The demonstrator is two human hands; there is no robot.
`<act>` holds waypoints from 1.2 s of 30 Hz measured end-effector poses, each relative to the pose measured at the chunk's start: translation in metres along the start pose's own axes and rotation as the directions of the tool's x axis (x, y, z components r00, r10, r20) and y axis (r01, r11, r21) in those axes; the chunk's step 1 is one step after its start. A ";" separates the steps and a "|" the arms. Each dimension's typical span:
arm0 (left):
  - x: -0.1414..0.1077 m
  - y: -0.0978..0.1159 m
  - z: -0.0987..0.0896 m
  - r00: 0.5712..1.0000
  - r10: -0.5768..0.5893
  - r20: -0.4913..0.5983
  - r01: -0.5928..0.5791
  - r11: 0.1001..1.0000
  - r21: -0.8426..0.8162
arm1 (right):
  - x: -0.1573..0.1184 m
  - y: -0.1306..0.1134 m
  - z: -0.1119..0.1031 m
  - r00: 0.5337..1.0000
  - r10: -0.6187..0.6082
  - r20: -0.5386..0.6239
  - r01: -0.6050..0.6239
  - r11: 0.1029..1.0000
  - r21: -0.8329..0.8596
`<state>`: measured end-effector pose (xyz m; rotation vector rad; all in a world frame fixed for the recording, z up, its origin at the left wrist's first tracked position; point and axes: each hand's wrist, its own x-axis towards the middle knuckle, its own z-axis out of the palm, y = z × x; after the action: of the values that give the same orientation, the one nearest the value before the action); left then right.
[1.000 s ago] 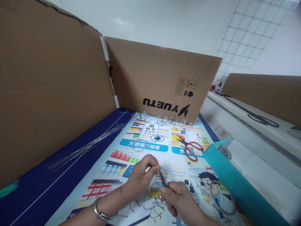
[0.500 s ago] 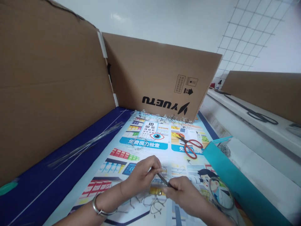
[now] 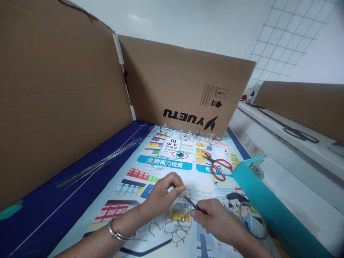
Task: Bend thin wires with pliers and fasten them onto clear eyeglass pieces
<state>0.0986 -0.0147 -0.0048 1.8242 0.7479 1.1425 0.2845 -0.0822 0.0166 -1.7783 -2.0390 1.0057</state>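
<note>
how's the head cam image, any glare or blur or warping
Head view: the wide lens bends the cardboard panel and wall grid near the edges; light is soft, with faint glare on the white wall; the fine wire loops look slightly soft.

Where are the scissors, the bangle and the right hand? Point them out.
Scissors [image 3: 212,162]: head view, near the pivot.
Bangle [image 3: 116,233]: head view, on the metal band at the left wrist.
Right hand [image 3: 215,216]: head view, on the back of the hand.
</note>
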 end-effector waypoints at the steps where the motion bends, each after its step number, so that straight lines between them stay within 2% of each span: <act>1: 0.000 -0.002 0.001 0.999 -0.011 -0.030 0.011 1.000 -0.014 | 0.001 0.001 0.002 1.000 0.022 0.020 -0.023 0.998 0.063; 4: -0.002 -0.007 0.005 0.992 -0.040 -0.117 0.034 0.998 -0.055 | 0.003 0.001 0.011 0.994 0.087 0.069 -0.104 0.950 0.294; 6: -0.003 -0.008 0.007 0.985 -0.050 -0.165 0.040 0.997 -0.064 | 0.004 -0.001 0.019 0.992 0.112 0.054 -0.125 0.898 0.422; 9: -0.005 -0.007 0.011 0.975 -0.057 -0.213 0.047 0.998 -0.052 | 0.005 -0.002 0.029 0.993 0.110 0.028 -0.109 0.852 0.511; 19: -0.009 0.003 0.019 0.971 -0.099 -0.219 0.066 0.985 -0.157 | 0.005 0.003 0.039 0.991 0.131 0.037 -0.129 0.814 0.566; 36: -0.011 0.001 0.020 0.966 -0.105 -0.235 0.080 0.990 -0.115 | 0.008 0.005 0.048 0.988 0.156 0.007 -0.127 0.777 0.616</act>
<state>0.1126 -0.0311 -0.0132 1.5644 0.8854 1.3306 0.2583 -0.0907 -0.0233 -1.5719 -1.3201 1.4526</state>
